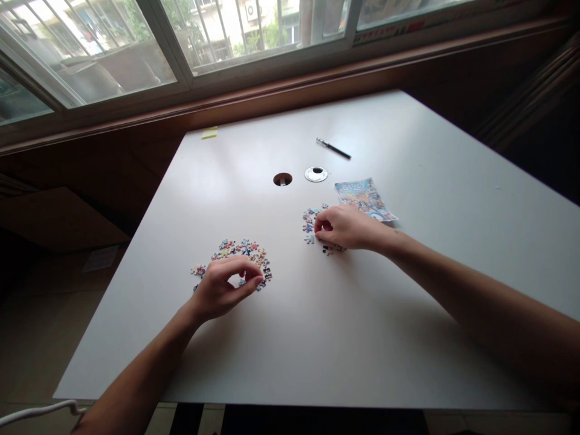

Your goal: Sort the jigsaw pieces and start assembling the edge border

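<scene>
**Two hands at work over scattered jigsaw pieces by the window**

A person seated at a white table (408, 338) bent both bare hands over loose jigsaw pieces, seen from a camera worn on the head. The left hand (224, 287) hovered at the near edge of the larger heap of pieces (240, 249). Its fingers arched over and the thumb drew in toward the fingertips in a loose pinch. Whether a piece sat between them could not be made out.

The right hand (345, 227) lay farther up the table on the smaller cluster of pieces (310, 222), knuckles raised and fingers curled down onto it, covering its right side. A few pieces showed beneath the palm at the near side. What the fingers had hold of, if anything, could not be told. The two groups of pieces lay well apart, the heap to the left and nearer the person, the cluster near the table's middle.

Just beyond the right hand lay a colourful printed sheet (365, 198), flat on the table and touching nothing else. Farther back were a round cable hole (282, 179), a silver cap (316, 174) beside it, and a dark pen (333, 148). A yellow note (209, 133) sat at the far left corner, below the barred window (136, 42).
</scene>
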Demonstrator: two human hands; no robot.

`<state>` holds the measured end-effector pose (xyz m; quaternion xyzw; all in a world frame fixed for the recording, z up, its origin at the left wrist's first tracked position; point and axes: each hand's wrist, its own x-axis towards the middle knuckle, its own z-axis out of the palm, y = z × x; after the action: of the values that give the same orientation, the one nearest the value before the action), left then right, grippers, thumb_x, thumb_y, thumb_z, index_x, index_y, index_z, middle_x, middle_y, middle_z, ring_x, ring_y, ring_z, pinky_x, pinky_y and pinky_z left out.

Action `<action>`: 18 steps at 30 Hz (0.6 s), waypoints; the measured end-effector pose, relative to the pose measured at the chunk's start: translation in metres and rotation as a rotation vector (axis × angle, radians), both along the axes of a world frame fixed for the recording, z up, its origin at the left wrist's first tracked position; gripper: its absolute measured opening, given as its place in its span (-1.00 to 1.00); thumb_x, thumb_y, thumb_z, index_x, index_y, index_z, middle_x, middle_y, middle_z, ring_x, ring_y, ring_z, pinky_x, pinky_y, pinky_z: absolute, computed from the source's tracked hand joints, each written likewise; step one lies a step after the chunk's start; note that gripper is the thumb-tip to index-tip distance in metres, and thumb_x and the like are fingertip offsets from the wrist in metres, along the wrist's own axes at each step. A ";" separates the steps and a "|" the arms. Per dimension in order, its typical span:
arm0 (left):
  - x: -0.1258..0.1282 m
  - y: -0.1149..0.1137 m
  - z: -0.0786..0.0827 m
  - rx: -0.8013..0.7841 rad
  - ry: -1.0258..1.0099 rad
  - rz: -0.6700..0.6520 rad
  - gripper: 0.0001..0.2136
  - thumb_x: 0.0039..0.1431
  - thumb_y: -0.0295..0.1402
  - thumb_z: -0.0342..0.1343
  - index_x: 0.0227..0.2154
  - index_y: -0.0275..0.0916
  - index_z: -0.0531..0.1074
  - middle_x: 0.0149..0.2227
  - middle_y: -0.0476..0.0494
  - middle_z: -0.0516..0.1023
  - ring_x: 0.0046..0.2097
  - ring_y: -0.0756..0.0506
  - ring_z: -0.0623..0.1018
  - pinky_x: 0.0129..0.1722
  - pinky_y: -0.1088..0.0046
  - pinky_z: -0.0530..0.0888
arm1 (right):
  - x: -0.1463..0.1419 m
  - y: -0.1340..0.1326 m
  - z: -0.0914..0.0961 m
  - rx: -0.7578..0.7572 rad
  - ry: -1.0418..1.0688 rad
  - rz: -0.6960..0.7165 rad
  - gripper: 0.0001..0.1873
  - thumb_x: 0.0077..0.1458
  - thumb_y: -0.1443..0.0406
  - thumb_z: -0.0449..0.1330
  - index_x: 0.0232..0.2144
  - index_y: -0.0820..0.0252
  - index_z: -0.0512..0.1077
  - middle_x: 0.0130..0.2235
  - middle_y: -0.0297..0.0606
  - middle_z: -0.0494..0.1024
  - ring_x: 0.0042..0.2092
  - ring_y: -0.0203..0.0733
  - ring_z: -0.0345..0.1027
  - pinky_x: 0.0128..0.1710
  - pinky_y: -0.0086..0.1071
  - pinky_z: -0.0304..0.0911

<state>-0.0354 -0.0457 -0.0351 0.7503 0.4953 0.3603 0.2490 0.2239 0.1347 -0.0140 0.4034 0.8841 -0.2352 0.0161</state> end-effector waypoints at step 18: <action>-0.046 0.008 0.018 0.171 0.209 0.351 -0.94 0.20 -0.39 0.22 -0.37 -0.25 0.52 -0.42 -0.07 0.55 -0.38 -0.02 0.47 -0.31 0.44 0.44 | -0.002 -0.005 -0.002 0.140 -0.075 0.015 -0.83 0.06 0.22 0.18 -0.35 0.06 0.59 -0.30 -0.29 0.61 -0.31 -0.19 0.38 -0.43 -0.38 0.03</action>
<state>-0.0815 -0.0378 -0.0167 0.7040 0.6092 0.3592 0.0653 0.2216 0.1298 -0.0157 0.4056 0.9001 -0.1573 0.0226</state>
